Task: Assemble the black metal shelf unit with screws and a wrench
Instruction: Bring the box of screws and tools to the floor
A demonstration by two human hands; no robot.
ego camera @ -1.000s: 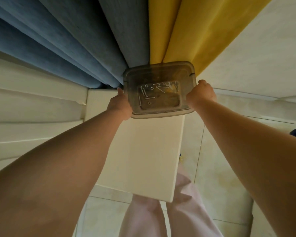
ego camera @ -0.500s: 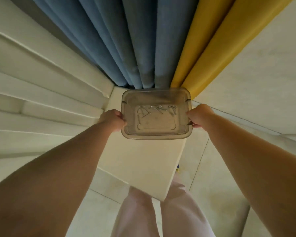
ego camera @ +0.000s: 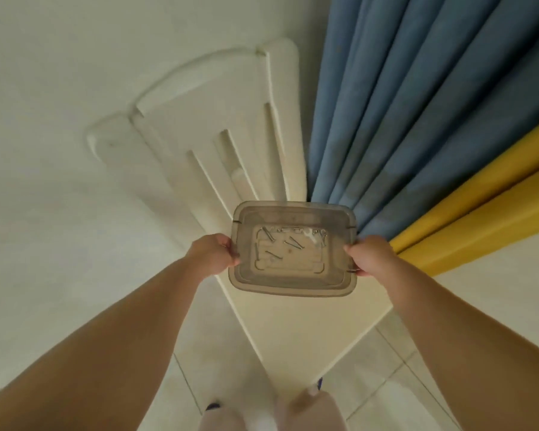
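I'm carrying the clear plastic tub over the white tabletop, left hand and right hand each curled around a side rim. Keep it level so the loose screws inside don't slide.

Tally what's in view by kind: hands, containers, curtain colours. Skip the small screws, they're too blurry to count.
Hands: 2, the left hand and right hand, each with a grip on one side of the box.
Clear plastic box: 1
Curtain colours: 2, blue and yellow
Total: 5
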